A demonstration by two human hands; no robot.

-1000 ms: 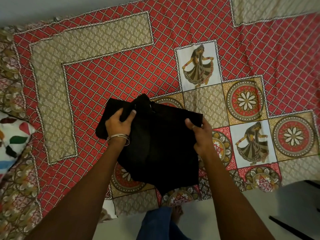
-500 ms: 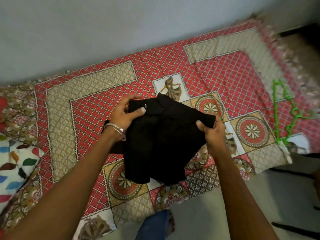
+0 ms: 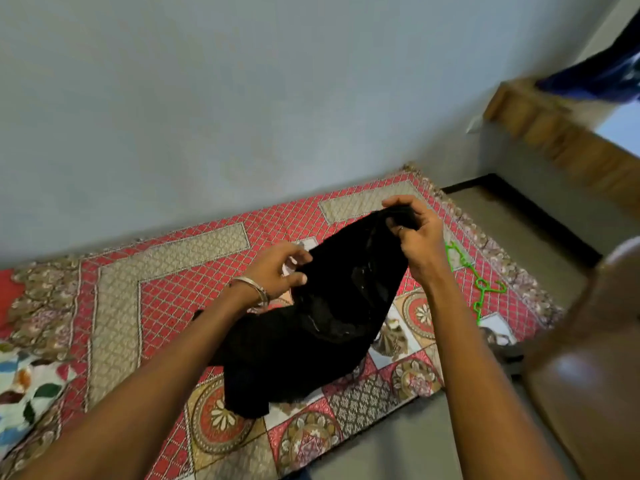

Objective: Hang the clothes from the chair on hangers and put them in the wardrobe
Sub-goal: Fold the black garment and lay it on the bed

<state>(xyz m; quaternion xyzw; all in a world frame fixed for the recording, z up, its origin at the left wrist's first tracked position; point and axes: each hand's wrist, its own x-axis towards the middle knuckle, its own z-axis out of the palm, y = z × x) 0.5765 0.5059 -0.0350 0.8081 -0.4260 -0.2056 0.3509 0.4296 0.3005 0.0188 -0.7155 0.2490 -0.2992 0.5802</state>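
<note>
A black garment (image 3: 311,341) hangs bunched between my two hands above the patterned bed. My right hand (image 3: 415,233) grips its upper end, raised over the far right part of the bed. My left hand (image 3: 277,271), with bangles on the wrist, holds the garment's left edge lower down with curled fingers. A green plastic hanger (image 3: 479,282) lies on the bedspread to the right of my right wrist. A brown chair (image 3: 588,358) shows at the right edge, blurred.
The bed's red and beige patterned bedspread (image 3: 173,289) fills the middle, against a pale blue wall. A leaf-print pillow (image 3: 20,386) lies at the left. Grey floor runs along the bed's near edge. A wooden window frame (image 3: 554,133) and dark blue cloth (image 3: 606,77) are upper right.
The view has tilted up and swung right, bringing the wall, window and chair into sight. My right hand has lifted its end of the garment higher; the garment now hangs slanted.
</note>
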